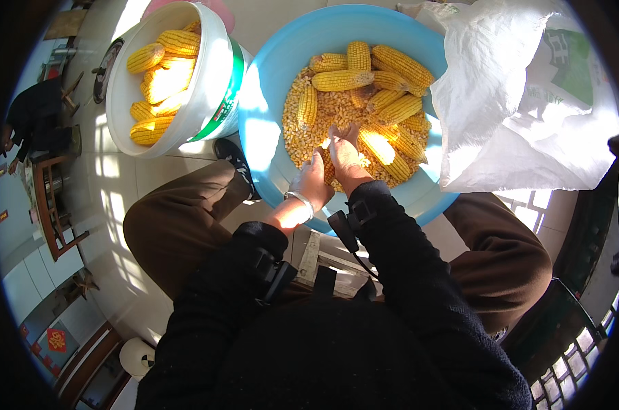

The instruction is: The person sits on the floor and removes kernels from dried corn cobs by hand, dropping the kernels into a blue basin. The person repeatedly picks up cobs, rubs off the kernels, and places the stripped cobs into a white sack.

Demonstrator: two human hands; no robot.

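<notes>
Both of my hands are low in a wide blue plastic basin (268, 56), over a bed of loose corn kernels (335, 110). My left hand (310, 182), with a pale bracelet at the wrist, grips an ear of corn (329, 168) that is mostly hidden between the hands. My right hand (346, 158) lies against the same ear, its fingers bent over the far end. Several whole yellow ears (399, 110) are heaped on the kernels to the right and at the back. One single ear (307, 106) lies apart at the left.
Left of the basin, a white plastic bucket (222, 66) with a green band holds several more ears. A white woven sack (483, 102) drapes against the basin's right rim. A wooden stool (309, 259) is beneath me. Another person (38, 118) is at the far left, by a wooden table (48, 210).
</notes>
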